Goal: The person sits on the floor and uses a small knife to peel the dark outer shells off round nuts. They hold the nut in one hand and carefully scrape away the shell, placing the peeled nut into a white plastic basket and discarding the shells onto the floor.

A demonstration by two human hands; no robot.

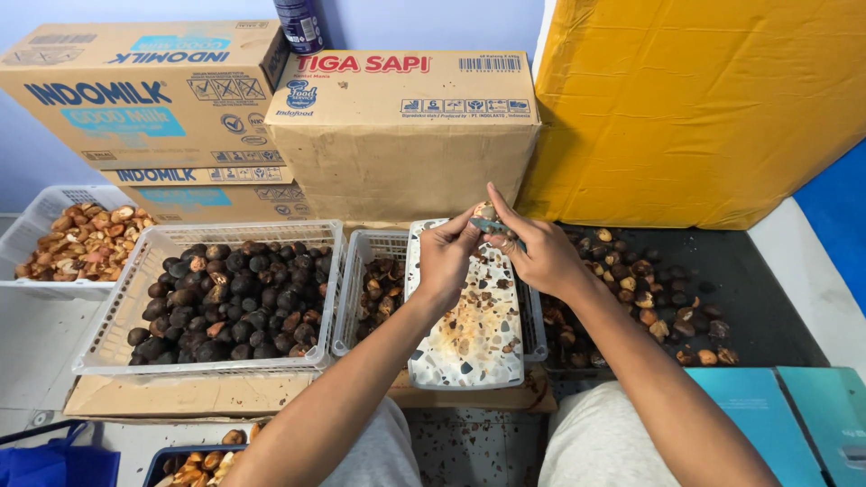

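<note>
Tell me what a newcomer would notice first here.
Probably the two hands meeting at centre: the left hand pinches a small nut while the right hand holds a thin tool to it, above a speckled board. Next, the white basket heaped with dark nuts, left of the hands. Behind on the right stands a large yellow wrapped block.

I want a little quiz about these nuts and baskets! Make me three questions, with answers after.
1. True or false: both hands work above the speckled flat slab.
2. Which holds the dark round nuts: A) white plastic basket in the middle, B) blue bin?
3. What lies on the black mat at the right?

Key:
1. True: left hand and right hand pinch a small nut.
2. A.
3. Loose brown nut pieces.
</note>
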